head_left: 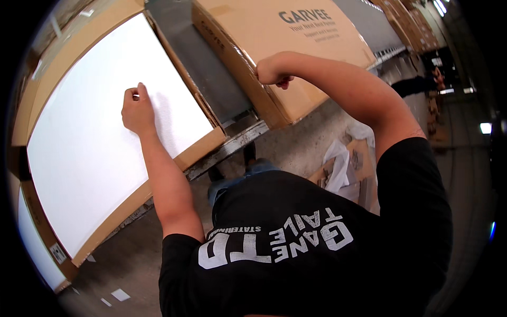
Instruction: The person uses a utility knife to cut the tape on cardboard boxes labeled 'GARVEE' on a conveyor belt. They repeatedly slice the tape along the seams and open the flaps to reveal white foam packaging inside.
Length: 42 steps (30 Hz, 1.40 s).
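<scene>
My left hand (138, 112) is over a white sheet (90, 142) that fills an open cardboard box (203, 145). Its fingers are curled toward the thumb; whether anything small is pinched there is hidden. To the right stands a closed brown carton (327, 45) with dark print on top. My right hand (274, 70) is closed in a fist at the carton's left upper edge, knuckles toward the side panel. What that fist holds, if anything, cannot be made out.
Both boxes rest on a grey conveyor (211, 68) with a worn metal edge (232, 150). Another box with a white sheet (34, 238) sits at the lower left. Clear plastic wrap (338, 166) and cardboard lie on the floor at right. A person (417, 84) is in the far right background.
</scene>
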### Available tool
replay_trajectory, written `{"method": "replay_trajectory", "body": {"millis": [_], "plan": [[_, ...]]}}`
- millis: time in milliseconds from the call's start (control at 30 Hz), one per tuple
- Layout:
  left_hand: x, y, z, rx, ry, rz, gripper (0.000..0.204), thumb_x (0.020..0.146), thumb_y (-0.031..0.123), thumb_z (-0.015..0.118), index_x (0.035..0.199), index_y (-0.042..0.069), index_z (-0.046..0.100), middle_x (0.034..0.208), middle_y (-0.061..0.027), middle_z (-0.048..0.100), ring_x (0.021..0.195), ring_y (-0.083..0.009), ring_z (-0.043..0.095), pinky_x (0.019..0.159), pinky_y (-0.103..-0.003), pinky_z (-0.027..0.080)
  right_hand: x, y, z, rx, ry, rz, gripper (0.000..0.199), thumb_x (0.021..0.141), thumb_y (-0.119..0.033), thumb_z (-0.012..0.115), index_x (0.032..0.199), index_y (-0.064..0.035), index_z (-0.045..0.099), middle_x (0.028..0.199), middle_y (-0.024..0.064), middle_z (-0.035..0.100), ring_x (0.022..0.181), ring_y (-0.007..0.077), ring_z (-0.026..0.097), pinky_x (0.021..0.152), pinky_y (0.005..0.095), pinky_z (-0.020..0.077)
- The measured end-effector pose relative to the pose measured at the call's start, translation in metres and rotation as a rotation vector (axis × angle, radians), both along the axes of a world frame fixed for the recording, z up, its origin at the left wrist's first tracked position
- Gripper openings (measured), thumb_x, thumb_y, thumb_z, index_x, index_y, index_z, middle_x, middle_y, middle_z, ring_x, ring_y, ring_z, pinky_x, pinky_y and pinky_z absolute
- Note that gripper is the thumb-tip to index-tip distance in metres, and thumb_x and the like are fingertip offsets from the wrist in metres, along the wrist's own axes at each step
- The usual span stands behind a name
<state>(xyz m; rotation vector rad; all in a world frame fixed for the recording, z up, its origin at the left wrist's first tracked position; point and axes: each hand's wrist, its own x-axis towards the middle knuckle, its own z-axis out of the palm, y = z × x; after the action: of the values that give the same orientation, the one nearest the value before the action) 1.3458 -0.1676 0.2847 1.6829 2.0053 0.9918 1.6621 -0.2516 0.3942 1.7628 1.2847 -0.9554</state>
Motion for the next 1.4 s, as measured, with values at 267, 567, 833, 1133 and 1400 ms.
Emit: {"method": "replay_trajectory", "body": {"millis": [267, 567, 833, 1133, 1400], "plan": [[-0.001, 0.001, 0.0, -0.006, 0.025, -0.009, 0.04, 0.093, 0.05, 0.059, 0.1, 0.013, 0.073, 0.093, -0.0032, 0.075, 0.086, -0.0253, 0.07, 0.08, -0.041, 0.053, -0.006, -0.129, -0.001, -0.056, 0.022, -0.201, 0.039, 0.085, -0.008, 0.046, 0.118, -0.0094, 0.067, 0.079, 0.0184, 0.071, 0.064, 0.029, 0.07, 0.056, 0.0431, 0.0549], [0.022, -0.028, 0.015, 0.206, -0.11, -0.134, 0.029, 0.097, 0.031, 0.063, 0.097, 0.004, 0.071, 0.086, -0.0052, 0.071, 0.08, -0.0203, 0.065, 0.073, -0.034, 0.052, -0.02, -0.29, -0.044, 0.324, 0.264, -0.352, 0.049, 0.088, -0.013, 0.048, 0.135, -0.0156, 0.062, 0.101, 0.0134, 0.075, 0.061, 0.0258, 0.072, 0.061, 0.0398, 0.0589], [0.081, -0.124, 0.065, 0.356, -0.327, -0.814, 0.016, 0.097, 0.015, 0.067, 0.094, 0.0, 0.069, 0.084, -0.0045, 0.068, 0.078, -0.0135, 0.06, 0.075, -0.028, 0.05, -0.024, -0.356, -0.123, 0.54, 1.174, -1.745, 0.058, 0.104, -0.02, 0.045, 0.16, -0.0275, 0.032, 0.077, 0.0037, 0.061, 0.057, 0.0161, 0.06, 0.05, 0.034, 0.0497], [0.112, -0.177, 0.047, -0.064, -0.181, -1.114, 0.015, 0.096, 0.014, 0.069, 0.097, -0.001, 0.069, 0.082, -0.004, 0.067, 0.074, -0.0109, 0.059, 0.072, -0.026, 0.049, -0.024, -0.355, -0.172, 0.465, 1.474, -2.175, 0.042, 0.109, -0.032, 0.046, 0.151, -0.0318, 0.045, 0.076, -0.0008, 0.058, 0.057, 0.0092, 0.053, 0.051, 0.0289, 0.0438], [0.12, -0.171, 0.028, -0.132, -0.049, -1.188, 0.016, 0.096, 0.015, 0.07, 0.1, -0.001, 0.07, 0.085, -0.0064, 0.07, 0.076, -0.0136, 0.063, 0.074, -0.028, 0.051, -0.024, -0.364, -0.186, 0.456, 1.561, -2.161, 0.042, 0.109, -0.03, 0.045, 0.151, -0.0289, 0.045, 0.075, -0.0016, 0.057, 0.057, 0.0079, 0.052, 0.05, 0.0276, 0.0441]]}}
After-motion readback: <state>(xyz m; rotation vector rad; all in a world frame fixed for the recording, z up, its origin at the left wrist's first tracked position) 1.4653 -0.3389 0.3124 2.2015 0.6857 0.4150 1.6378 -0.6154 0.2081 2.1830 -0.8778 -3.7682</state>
